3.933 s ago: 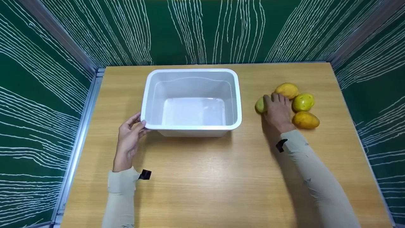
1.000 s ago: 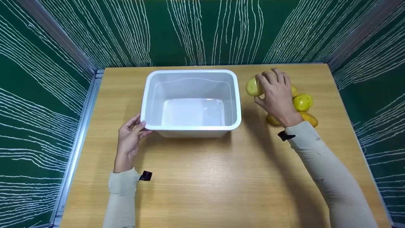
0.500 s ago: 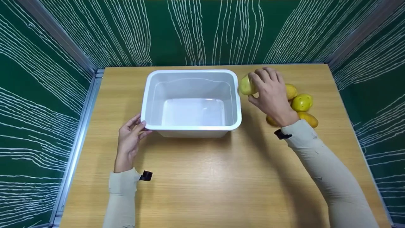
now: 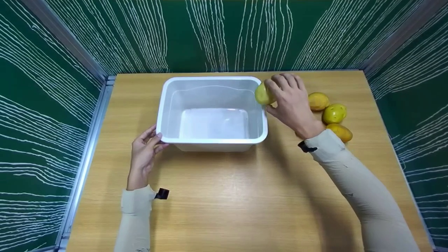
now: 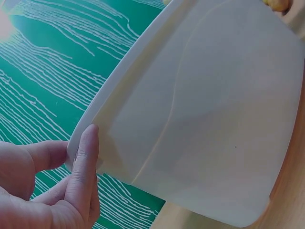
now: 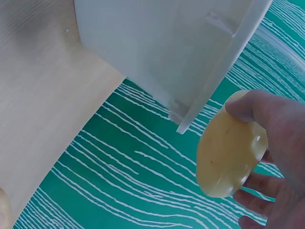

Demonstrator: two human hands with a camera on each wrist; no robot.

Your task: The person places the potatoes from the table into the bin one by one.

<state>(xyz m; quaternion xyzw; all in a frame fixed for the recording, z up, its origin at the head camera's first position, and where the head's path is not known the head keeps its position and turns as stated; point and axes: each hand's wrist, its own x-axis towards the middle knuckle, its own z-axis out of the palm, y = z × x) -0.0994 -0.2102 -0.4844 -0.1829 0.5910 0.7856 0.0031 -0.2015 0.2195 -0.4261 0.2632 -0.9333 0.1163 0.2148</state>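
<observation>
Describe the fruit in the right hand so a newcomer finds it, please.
Find the white tub on the table. By its far right corner, the right hand grips a pale yellow-green fruit. Unlike its neighbours resting on the table, it is held up.

The head camera looks forward and down over the bench (image 4: pixel 217 210) from its near side, wide enough for the whole white plastic tub (image 4: pixel 211 141). Both wrist cameras face that tub's outer walls, close and tilted, sharing the line-patterned green panels (image 4: pixel 180 45).

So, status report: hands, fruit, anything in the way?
Left hand pinching white tub at a corner. Right hand holding yellow-green fruit at tub's right edge. Nothing visible in the way.
</observation>
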